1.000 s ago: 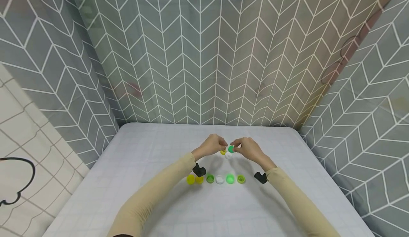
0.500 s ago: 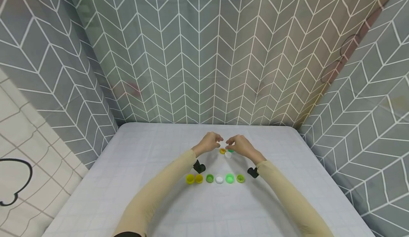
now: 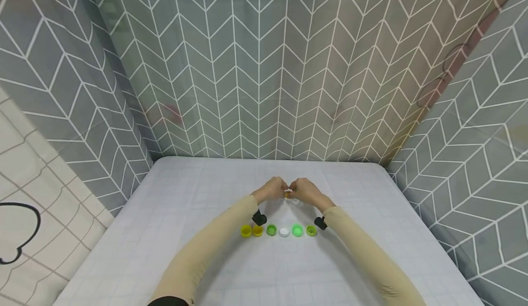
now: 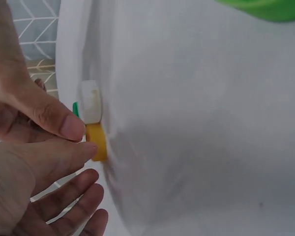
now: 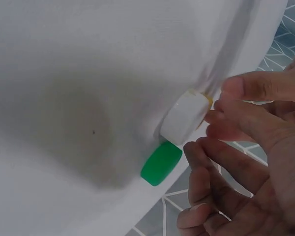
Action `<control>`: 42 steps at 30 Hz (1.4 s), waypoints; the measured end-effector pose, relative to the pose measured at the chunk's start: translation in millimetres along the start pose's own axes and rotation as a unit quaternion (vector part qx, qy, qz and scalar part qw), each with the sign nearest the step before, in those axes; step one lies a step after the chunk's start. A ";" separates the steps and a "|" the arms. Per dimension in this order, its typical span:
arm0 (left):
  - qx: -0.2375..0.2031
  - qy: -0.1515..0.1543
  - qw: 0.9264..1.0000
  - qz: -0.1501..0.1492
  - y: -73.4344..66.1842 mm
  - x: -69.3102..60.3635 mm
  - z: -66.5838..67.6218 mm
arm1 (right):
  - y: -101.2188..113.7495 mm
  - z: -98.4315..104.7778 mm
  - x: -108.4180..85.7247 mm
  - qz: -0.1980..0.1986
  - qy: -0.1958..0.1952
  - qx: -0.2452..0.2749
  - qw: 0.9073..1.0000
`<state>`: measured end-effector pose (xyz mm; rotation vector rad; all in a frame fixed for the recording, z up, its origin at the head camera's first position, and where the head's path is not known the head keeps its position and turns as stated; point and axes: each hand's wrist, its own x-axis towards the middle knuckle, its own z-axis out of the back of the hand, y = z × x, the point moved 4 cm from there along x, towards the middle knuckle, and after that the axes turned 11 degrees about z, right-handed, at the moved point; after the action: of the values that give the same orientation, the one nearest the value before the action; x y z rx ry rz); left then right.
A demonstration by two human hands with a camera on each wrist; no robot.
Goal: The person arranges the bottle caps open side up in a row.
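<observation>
Far back on the table, my left hand (image 3: 271, 189) and right hand (image 3: 306, 191) meet at their fingertips beside a yellow bottle cap (image 4: 99, 142). The left fingertips overlap this cap in the left wrist view, while its lower fingers are spread apart. The right hand's lower fingers are loosely bent in the right wrist view. A white cap (image 5: 186, 118) touches the yellow one, and a green cap (image 5: 161, 163) lies against the white one. Whether either hand pinches the yellow cap or something small is hidden by the fingers.
Nearer the front lies a row of caps: two yellow caps (image 3: 246, 231), a dark green cap (image 3: 271, 230), a white cap (image 3: 284, 231), a bright green cap (image 3: 297, 230) and a yellow-green cap (image 3: 311, 230). A white cloth covers the table (image 3: 198, 196); patterned curtains (image 3: 255, 90) hang behind.
My right hand leaves the green cap and moves left. Both hands rise slightly apart, then come down together until their fingertips meet by the yellow cap. The front row stays put.
</observation>
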<state>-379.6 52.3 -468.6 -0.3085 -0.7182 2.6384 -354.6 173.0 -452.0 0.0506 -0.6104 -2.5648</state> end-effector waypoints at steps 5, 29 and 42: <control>0.036 -0.005 0.999 0.001 -5.0 -1.5 -7.5 | -0.4 -4.3 1.6 0.014 -0.007 -0.020 1.000; 0.003 -0.040 0.999 0.021 2.0 -4.1 -5.3 | -2.4 -10.2 6.1 0.009 -0.002 -0.016 1.000; -0.044 -0.080 0.996 -0.022 0.7 -5.2 6.9 | -3.3 2.3 3.9 0.030 -0.038 0.013 0.999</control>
<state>-377.2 46.5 -462.6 -0.1035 -0.8850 2.6156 -359.9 174.6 -451.0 -0.0547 -0.6639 -2.5098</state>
